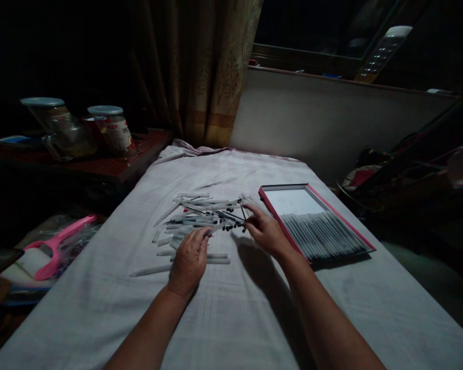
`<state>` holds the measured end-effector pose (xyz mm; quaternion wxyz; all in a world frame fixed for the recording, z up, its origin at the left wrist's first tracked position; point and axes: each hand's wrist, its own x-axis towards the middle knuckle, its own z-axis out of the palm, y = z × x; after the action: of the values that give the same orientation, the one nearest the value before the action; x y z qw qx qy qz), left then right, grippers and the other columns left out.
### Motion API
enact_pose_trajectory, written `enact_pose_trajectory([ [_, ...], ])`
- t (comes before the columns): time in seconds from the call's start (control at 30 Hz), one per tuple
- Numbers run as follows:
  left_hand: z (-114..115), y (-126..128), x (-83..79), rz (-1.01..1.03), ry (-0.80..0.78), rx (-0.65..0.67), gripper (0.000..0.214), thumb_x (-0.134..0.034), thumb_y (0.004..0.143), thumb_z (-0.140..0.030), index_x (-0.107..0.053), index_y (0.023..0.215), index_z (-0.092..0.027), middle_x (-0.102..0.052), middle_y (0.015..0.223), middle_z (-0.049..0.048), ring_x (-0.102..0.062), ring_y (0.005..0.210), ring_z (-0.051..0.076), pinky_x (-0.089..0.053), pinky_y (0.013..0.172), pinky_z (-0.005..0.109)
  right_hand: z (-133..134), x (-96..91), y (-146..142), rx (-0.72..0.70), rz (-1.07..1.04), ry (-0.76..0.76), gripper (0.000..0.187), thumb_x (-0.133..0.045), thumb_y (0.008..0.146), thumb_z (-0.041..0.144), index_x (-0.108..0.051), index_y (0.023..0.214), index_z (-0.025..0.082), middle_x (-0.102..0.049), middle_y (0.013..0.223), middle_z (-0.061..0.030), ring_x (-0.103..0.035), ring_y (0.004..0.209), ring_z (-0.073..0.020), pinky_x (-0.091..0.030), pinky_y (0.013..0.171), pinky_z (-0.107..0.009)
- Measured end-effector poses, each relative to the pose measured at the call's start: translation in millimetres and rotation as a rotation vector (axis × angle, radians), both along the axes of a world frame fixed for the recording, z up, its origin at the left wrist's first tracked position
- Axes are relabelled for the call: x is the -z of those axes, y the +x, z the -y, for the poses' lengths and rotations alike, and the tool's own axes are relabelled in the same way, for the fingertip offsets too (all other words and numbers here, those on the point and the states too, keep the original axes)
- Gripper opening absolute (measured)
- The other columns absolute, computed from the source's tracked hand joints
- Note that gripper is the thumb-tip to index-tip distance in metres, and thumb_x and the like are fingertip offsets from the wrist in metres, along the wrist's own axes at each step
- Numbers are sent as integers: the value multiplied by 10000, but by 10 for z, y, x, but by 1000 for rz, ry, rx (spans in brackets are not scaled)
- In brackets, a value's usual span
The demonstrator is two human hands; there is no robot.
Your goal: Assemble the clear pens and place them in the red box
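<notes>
We find two bare hands working over a white cloth-covered surface (231,318). The left hand (189,259) pinches what looks like a pale slim tube (215,229) between thumb and fingers, at the near side of a loose pile of pens (193,222). The right hand (264,231) has its fingertips closed about a thin dark rod (243,210), at the pile's right end; we cannot tell how firmly.

We judge the fingertip hold to suit such slender pieces, which a full fist would bunch together. The pile lies left of the surface's middle, before both hands. The shallow red-rimmed tray (341,217) sits toward the right edge, presumably for the right hand's convenience. In it a row of pens (324,236) lies side by side across the near part, an order that we take to save room; white base (297,200) shows at the far end.

Count: two hands, one tray, one row, one pile. We put both pile and row at more than twenty pieces; overlap and dim light prevent an exact figure. Beyond the left edge, we note one pink handle (57,241) and two lidded jars (119,134).
</notes>
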<state>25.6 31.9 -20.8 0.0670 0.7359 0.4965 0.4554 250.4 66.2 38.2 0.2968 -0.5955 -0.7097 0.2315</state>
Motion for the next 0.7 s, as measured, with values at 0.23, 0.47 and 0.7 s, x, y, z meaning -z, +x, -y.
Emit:
enact_pose_trajectory([
  [0.23,17,0,-25,-53,-3,-40,279,-425,946,-167,-634,1126,-211,-714,1031,62,-642,982,211,-495,888,377,489,96,-90,-2,-905,-88,331,-769,719,356,-717,1018,225,-746,936,-74,-665,848,-206,-496,663,-284],
  [0.47,18,-9,-36,-103,43,-25,258,-432,950,-157,-626,1111,-209,-713,1030,57,-631,974,208,-461,898,376,499,92,-218,113,-1025,41,392,-688,804,568,-737,841,181,-659,618,-30,-536,540,-113,-385,461,-217],
  [0.7,52,8,-52,-146,85,12,280,-437,932,-102,-593,1137,-212,-700,1042,53,-621,997,207,-433,922,378,511,142,-260,72,-975,-51,430,-699,777,600,-752,797,173,-662,608,-36,-536,518,-103,-386,451,-204],
])
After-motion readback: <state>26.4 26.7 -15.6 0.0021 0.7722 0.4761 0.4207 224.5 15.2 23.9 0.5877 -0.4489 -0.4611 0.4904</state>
